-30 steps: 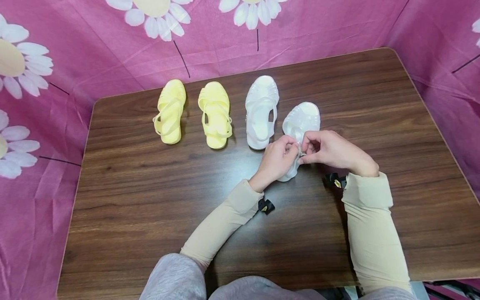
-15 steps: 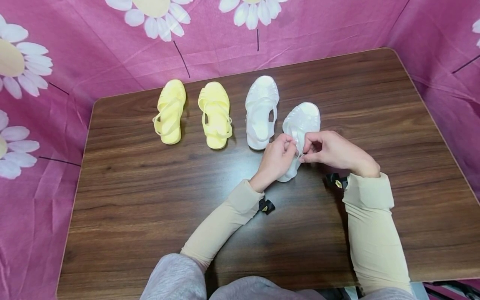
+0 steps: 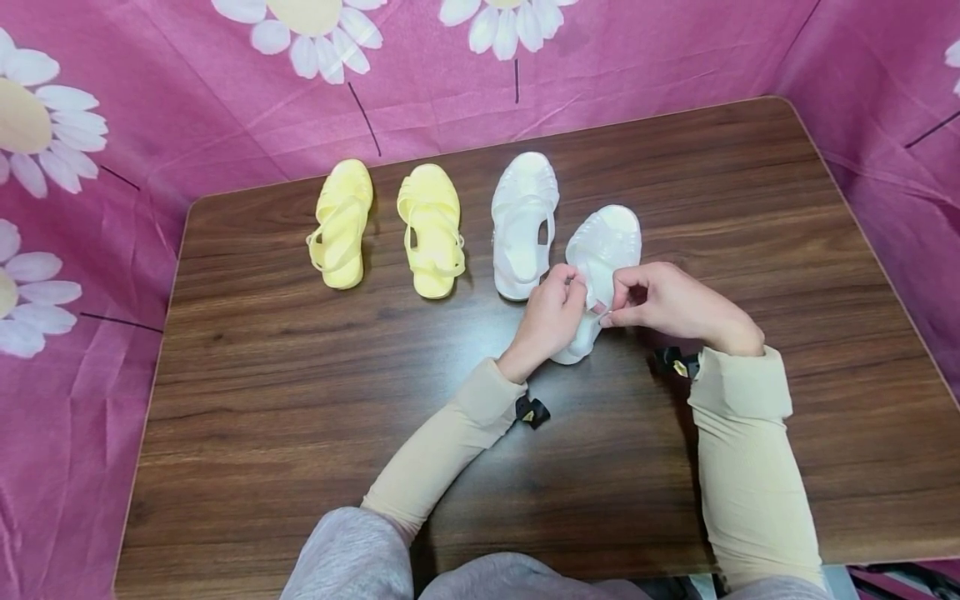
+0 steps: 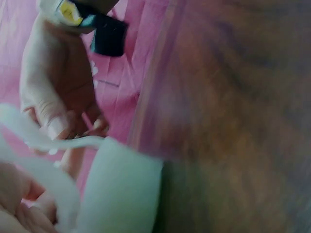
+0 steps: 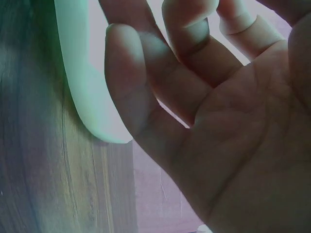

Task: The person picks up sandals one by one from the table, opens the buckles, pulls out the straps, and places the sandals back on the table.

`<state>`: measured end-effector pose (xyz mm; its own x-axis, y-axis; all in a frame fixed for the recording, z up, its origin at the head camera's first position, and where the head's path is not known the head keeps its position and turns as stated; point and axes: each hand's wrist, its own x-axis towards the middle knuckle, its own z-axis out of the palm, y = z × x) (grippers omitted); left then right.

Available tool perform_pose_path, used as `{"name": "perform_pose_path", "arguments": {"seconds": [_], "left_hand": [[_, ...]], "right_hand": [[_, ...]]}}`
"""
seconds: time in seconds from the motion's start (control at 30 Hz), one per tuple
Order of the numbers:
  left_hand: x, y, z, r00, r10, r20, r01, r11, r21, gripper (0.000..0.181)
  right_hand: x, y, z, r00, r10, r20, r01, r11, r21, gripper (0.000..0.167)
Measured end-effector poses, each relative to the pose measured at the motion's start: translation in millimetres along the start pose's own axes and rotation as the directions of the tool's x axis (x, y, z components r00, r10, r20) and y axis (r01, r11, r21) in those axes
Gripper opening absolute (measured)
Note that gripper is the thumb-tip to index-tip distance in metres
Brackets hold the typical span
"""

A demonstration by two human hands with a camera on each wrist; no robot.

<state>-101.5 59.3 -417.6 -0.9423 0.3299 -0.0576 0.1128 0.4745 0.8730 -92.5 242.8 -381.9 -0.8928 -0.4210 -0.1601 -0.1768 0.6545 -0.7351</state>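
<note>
The rightmost white sandal [image 3: 611,237] lies on the table between both hands, toe pointing away from the person. My left hand [image 3: 550,318] pinches a strap of it from the left side. From the right, my right hand [image 3: 675,304] pinches the strap near the buckle area between thumb and forefinger. In the left wrist view, the sandal's strap [image 4: 60,143] runs to the fingers of the right hand [image 4: 58,77], beside the pale sole [image 4: 121,189]. The right wrist view shows the right palm [image 5: 228,121] close up, with the sandal's edge [image 5: 77,82] behind the fingers.
Another white sandal [image 3: 522,225] lies just left of the held one. Two yellow sandals [image 3: 343,225] [image 3: 432,229] lie farther left on the brown wooden table [image 3: 300,417]. A pink cloth with daisies [image 3: 615,58] hangs behind the table.
The left fingers have shifted slightly left and up, spreading the strap away from the right fingers. The right hand has moved slightly right. The other sandals have stayed in place.
</note>
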Motion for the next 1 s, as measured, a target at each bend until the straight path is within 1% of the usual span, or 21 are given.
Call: {"name": "perform_pose_path", "arguments": {"seconds": [0.07,0.2,0.33,0.4,0.53,0.6,0.67,0.73,0.83,0.93,1.0], "left_hand": [[1.1,-0.3,-0.9,1.000,0.000,0.006,0.000,1.000,0.006,0.023],[1.5,0.2,-2.1,1.000,0.009,0.028,-0.010,1.000,0.017,0.023],[1.1,1.0,-2.5,1.000,0.012,0.024,-0.013,1.000,0.019,0.023],[1.1,1.2,-3.0,1.000,0.015,0.027,-0.015,1.000,0.015,0.022],[1.3,1.6,-4.7,0.998,0.017,0.064,-0.016,1.000,-0.008,0.020],[1.3,2.1,-6.1,0.996,0.017,0.086,-0.016,1.000,-0.016,0.020],[1.3,2.8,-7.5,0.995,0.022,0.095,-0.020,1.000,-0.015,0.021],[1.1,3.6,-8.9,0.995,0.031,0.092,-0.031,0.999,-0.011,0.021],[0.3,5.7,-12.0,0.995,0.064,0.074,-0.064,0.998,0.005,0.020],[-1.2,8.0,-15.8,0.994,0.095,0.051,-0.097,0.995,0.039,0.017],[-2.3,9.4,-18.1,0.992,0.113,0.046,-0.116,0.991,0.067,0.016]], "right_hand": [[-0.8,0,-1,1.000,-0.004,0.005,0.004,1.000,-0.012,0.025],[-1.4,0,-2,1.000,0.014,0.006,-0.013,1.000,-0.012,0.026],[-1.7,0,-1,0.999,0.041,0.004,-0.041,0.999,0.000,0.026],[-1.9,0,-1,1.000,0.029,0.003,-0.029,1.000,-0.006,0.026],[-2.2,0,-2,1.000,0.014,0.007,-0.014,1.000,-0.002,0.024],[-2.1,1,-3,1.000,0.020,0.009,-0.021,1.000,0.005,0.024],[-2.0,3,-3,1.000,0.011,0.008,-0.011,1.000,-0.005,0.023],[-2.1,5,-3,1.000,0.007,0.004,-0.007,1.000,-0.014,0.023],[-2.6,5,-4,1.000,0.028,0.009,-0.028,0.999,-0.017,0.022],[-3.2,3,-4,0.998,0.056,0.012,-0.056,0.998,-0.011,0.022],[-3.3,2,-4,0.997,0.070,0.012,-0.070,0.998,-0.006,0.022]]}}
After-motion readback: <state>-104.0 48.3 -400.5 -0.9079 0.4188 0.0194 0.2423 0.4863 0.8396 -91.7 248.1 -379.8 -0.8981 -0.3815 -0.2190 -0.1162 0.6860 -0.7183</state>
